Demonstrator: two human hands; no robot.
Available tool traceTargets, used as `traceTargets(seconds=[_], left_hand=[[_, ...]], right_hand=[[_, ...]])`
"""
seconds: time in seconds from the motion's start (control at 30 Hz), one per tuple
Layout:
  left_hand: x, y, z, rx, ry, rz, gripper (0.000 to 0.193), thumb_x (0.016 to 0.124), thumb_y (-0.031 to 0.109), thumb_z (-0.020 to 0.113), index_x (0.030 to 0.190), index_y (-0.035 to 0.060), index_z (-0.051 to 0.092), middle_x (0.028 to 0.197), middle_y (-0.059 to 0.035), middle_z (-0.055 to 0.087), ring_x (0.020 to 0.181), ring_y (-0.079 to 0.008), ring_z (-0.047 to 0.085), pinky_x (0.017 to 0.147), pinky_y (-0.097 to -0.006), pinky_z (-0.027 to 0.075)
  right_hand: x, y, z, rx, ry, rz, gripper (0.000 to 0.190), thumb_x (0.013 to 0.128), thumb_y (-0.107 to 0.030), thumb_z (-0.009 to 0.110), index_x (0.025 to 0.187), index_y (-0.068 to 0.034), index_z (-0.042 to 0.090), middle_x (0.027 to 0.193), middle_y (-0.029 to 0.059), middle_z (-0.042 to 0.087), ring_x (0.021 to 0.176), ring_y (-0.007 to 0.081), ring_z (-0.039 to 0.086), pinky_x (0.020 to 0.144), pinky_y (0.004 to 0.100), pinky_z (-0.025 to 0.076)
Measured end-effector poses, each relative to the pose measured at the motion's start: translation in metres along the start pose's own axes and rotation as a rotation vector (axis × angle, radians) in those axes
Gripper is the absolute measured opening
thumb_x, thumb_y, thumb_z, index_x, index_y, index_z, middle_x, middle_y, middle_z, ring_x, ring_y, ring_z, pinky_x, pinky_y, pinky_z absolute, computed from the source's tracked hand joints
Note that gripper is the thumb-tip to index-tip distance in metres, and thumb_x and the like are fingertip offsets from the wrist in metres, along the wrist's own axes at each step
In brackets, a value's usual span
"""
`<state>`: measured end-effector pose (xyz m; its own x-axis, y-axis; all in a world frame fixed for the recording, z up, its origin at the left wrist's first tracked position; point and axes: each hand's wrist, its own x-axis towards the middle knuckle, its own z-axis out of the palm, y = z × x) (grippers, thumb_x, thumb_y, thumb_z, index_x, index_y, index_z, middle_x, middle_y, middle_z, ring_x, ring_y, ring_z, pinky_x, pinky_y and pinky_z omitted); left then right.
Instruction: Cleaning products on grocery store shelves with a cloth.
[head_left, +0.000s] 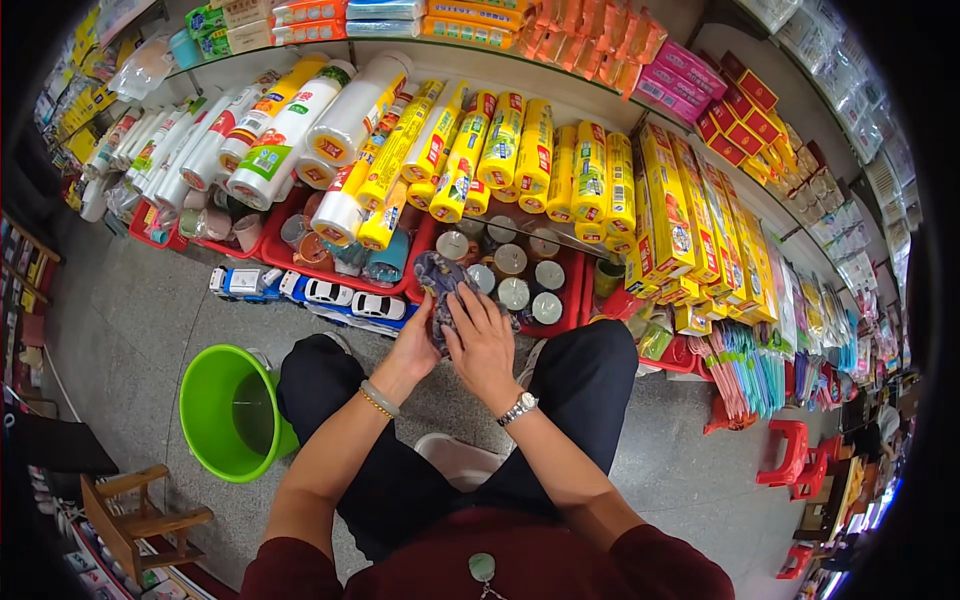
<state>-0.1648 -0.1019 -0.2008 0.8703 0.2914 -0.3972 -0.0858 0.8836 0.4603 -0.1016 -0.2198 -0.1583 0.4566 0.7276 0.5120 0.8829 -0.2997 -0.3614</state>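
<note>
My left hand (415, 339) holds a crumpled grey-blue patterned cloth (444, 276) from its left side, with the fingers partly hidden behind it. Flat over the cloth's right side lies my right hand (480, 337), its fingers pointing up and left. Both hands are in front of a red basket (581, 289) of jars or cans with pale round tops (514, 293). A green bucket (238, 412) with some greyish water in it stands on the floor left of my left knee. Whatever the cloth may wrap cannot be seen.
Yellow-wrapped rolls (501, 142) and white plastic rolls (292, 135) overhang the baskets. Toy police cars (328, 292) stand left of the hands. Yellow boxes (664, 217) and plastic hangers (742, 367) are at right. A wooden chair (142, 525) and red stools (784, 454) stand on the floor.
</note>
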Motion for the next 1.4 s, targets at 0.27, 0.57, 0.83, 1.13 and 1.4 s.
traceTargets(seconds=[0.27, 0.57, 0.83, 1.13, 1.4], left_hand=[[0.002, 0.006, -0.005, -0.01, -0.082, 0.067, 0.049, 0.098, 0.046, 0.038, 0.134, 0.0136, 0.044, 0.131, -0.0018, 0.053, 0.121, -0.0183, 0.049, 0.101, -0.0383, 0.039], [-0.01, 0.036, 0.007, 0.003, -0.121, 0.125, 0.052, 0.099, 0.05, 0.033, 0.134, 0.0129, 0.043, 0.131, -0.0038, 0.053, 0.118, -0.0191, 0.052, 0.099, -0.0372, 0.041], [0.002, 0.029, 0.007, 0.103, -0.059, 0.216, 0.066, 0.093, 0.062, 0.034, 0.132, 0.0093, 0.045, 0.124, -0.0063, 0.057, 0.111, -0.017, 0.057, 0.096, -0.0341, 0.045], [-0.004, 0.037, 0.015, 0.119, -0.124, 0.073, 0.071, 0.091, 0.066, 0.033, 0.124, 0.0055, 0.05, 0.113, -0.0076, 0.061, 0.098, -0.0165, 0.063, 0.084, -0.0324, 0.052], [-0.004, 0.024, 0.014, 0.261, -0.182, -0.086, 0.065, 0.09, 0.065, 0.04, 0.116, 0.0064, 0.052, 0.091, -0.0035, 0.066, 0.075, -0.0129, 0.067, 0.065, -0.0267, 0.055]], right_hand=[[0.005, -0.007, -0.006, -0.022, 0.075, 0.031, 0.042, 0.083, -0.018, 0.062, 0.123, -0.005, 0.056, 0.133, 0.0101, 0.05, 0.113, 0.0296, 0.05, 0.086, 0.0444, 0.043], [-0.008, 0.034, -0.005, 0.673, -0.163, 0.548, 0.034, 0.09, -0.015, 0.059, 0.116, 0.006, 0.057, 0.114, 0.0194, 0.06, 0.096, 0.0265, 0.06, 0.086, 0.0311, 0.045], [0.019, 0.017, -0.005, 0.761, 0.001, 0.291, 0.033, 0.091, -0.018, 0.059, 0.113, 0.007, 0.057, 0.097, 0.013, 0.062, 0.091, 0.0191, 0.059, 0.084, 0.0272, 0.044], [0.034, 0.011, -0.003, 0.86, -0.005, 0.494, 0.03, 0.091, -0.019, 0.06, 0.107, 0.006, 0.059, 0.097, 0.0083, 0.063, 0.092, 0.0135, 0.057, 0.084, 0.026, 0.043], [0.054, 0.025, -0.023, 0.854, -0.331, 0.338, 0.027, 0.089, -0.021, 0.064, 0.099, 0.004, 0.063, 0.091, 0.0058, 0.065, 0.083, 0.0093, 0.058, 0.072, 0.0249, 0.047]])
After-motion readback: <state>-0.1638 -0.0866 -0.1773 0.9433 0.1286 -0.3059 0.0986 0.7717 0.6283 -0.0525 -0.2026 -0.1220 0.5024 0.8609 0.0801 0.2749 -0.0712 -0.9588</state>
